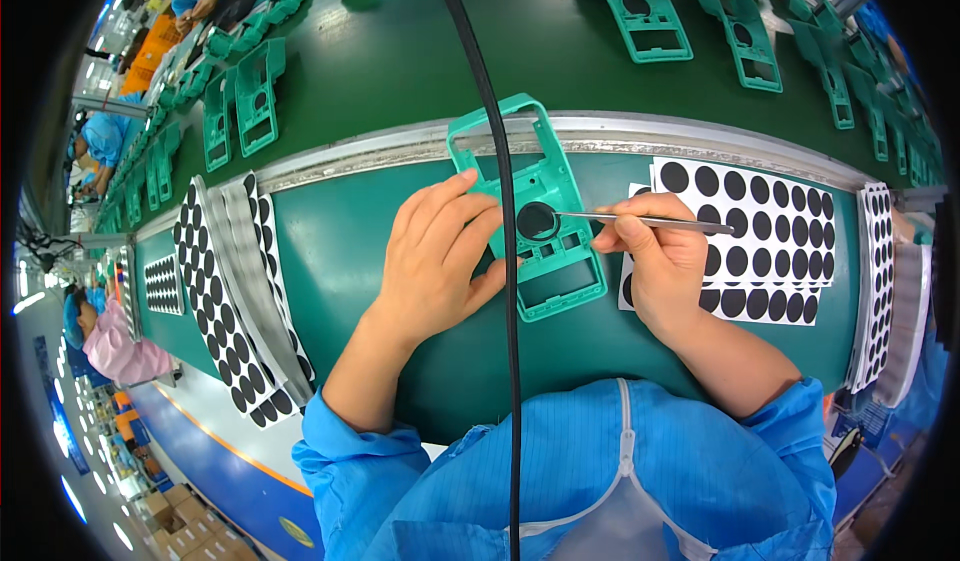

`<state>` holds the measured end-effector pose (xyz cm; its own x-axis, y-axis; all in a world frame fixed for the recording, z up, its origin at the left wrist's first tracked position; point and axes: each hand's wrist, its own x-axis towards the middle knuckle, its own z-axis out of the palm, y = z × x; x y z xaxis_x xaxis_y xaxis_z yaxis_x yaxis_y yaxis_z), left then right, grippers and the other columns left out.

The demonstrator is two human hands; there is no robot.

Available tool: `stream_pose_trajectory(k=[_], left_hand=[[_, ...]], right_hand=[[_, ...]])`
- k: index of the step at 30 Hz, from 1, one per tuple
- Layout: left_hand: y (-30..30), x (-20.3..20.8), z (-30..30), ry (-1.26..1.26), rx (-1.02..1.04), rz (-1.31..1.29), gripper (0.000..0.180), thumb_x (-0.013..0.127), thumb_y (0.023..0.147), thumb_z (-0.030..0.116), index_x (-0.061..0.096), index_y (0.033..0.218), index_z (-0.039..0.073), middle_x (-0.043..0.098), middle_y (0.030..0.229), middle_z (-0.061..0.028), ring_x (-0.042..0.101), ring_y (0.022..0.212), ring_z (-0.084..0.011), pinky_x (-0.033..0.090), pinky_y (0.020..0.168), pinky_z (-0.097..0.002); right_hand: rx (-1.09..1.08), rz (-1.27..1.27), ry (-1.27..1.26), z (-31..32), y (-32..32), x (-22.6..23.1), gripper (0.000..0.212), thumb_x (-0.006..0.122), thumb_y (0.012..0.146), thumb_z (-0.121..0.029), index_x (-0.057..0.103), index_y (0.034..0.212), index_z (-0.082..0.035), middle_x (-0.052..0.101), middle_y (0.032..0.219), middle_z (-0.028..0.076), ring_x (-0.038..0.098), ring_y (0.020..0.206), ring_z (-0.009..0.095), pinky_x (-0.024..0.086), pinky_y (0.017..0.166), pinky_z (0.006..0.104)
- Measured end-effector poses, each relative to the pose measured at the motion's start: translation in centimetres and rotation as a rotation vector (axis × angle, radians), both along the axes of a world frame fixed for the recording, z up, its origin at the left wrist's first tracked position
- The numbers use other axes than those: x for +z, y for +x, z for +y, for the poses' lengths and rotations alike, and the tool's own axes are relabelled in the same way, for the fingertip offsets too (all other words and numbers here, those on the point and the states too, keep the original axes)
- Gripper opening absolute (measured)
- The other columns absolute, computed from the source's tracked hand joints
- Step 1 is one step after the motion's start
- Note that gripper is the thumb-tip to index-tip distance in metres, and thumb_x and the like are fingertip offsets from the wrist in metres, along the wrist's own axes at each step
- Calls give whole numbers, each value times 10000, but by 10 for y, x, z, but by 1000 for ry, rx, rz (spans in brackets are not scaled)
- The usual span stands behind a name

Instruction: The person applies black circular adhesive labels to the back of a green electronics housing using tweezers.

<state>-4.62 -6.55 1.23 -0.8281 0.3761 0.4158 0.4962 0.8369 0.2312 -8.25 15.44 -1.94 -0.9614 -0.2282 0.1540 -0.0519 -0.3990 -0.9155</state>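
Note:
A green plastic housing [552, 183] with several cutouts lies tilted in front of me, its far end over the metal rail. My left hand [432, 261] grips its left side, fingertips on the frame and thumb near its lower part. Inside the housing's round recess sits a black disc [535, 223]. Metal tweezers [588, 216] are pinched in my right hand [660, 256], their tip at the disc's right edge. Beside and partly beneath that hand lie white sheets of round black stickers [763, 225]. A black cable crosses the view in front of the housing, hiding a strip of it.
Beyond the metal rail [640, 128], a green belt [420, 61] carries several more green housings [648, 29]. More sticker sheets [215, 306] lie at the left, beside a grey-white stack; others [876, 281] are at the far right. Co-workers in blue sit along the far left.

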Motion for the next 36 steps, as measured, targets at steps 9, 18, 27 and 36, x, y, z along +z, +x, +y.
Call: stream_pose_trajectory(k=[9,18,27,36], left_hand=[[-2,-6,-4,71,-47,18,445,757,589,161,595,989,52,576,1031,-75,488,1124,-328,413,892,-422],[-2,-6,-3,40,-60,23,420,757,578,153,617,968,84,579,1041,-71,481,1131,-340,412,894,-436],[-1,-4,-2,-1,-47,-11,363,737,583,148,663,937,122,576,1064,-73,455,1143,-349,390,929,-435],[-2,0,-1,-15,-46,-100,299,708,629,143,672,926,151,528,1149,-80,394,1189,-349,347,970,-442]], right_hand=[[6,35,19,-2,-1,0,75,544,875,-9,542,937,33,604,894,135,619,713,141,519,667,229],[26,59,16,-2,-2,-1,91,544,874,-1,550,959,30,602,877,108,608,714,120,504,663,203],[20,28,37,-3,-3,0,81,563,865,-3,564,943,17,593,866,85,602,711,100,501,658,192],[16,35,51,-2,-2,1,77,558,868,-6,561,942,16,593,865,83,600,714,103,499,659,197]])
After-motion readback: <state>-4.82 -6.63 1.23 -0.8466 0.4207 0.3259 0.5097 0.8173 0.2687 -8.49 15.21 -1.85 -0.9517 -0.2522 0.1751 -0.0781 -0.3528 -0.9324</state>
